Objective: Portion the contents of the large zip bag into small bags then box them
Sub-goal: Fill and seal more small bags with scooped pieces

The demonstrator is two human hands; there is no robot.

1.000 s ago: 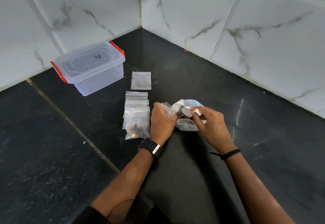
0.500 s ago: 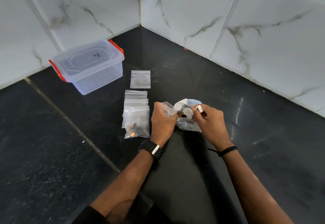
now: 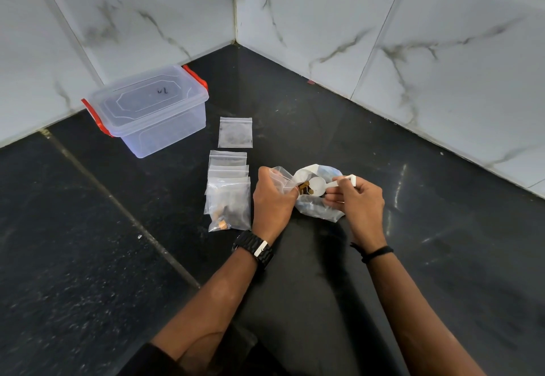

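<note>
The large zip bag point(image 3: 317, 209) lies crumpled and open on the black floor between my hands. My left hand point(image 3: 272, 200) grips a small clear bag point(image 3: 281, 176) by its mouth. My right hand point(image 3: 358, 201) pinches the handle of a white plastic scoop point(image 3: 318, 186), whose bowl sits at the big bag's opening beside brown pieces point(image 3: 303, 189). Left of my left hand lies an overlapping row of small bags point(image 3: 228, 195); the nearest one holds dark and orange bits. One flat small bag point(image 3: 236, 132) lies apart, farther back.
A clear plastic box point(image 3: 150, 110) with a shut lid and red clips stands at the back left near the wall. White marble-tile walls meet in a corner behind. A grout line point(image 3: 118, 203) crosses the black floor on the left.
My right hand has turned and drawn back a little with the scoop, and its bowl now sits at the bag's mouth. My left hand has kept its hold on the small bag.
</note>
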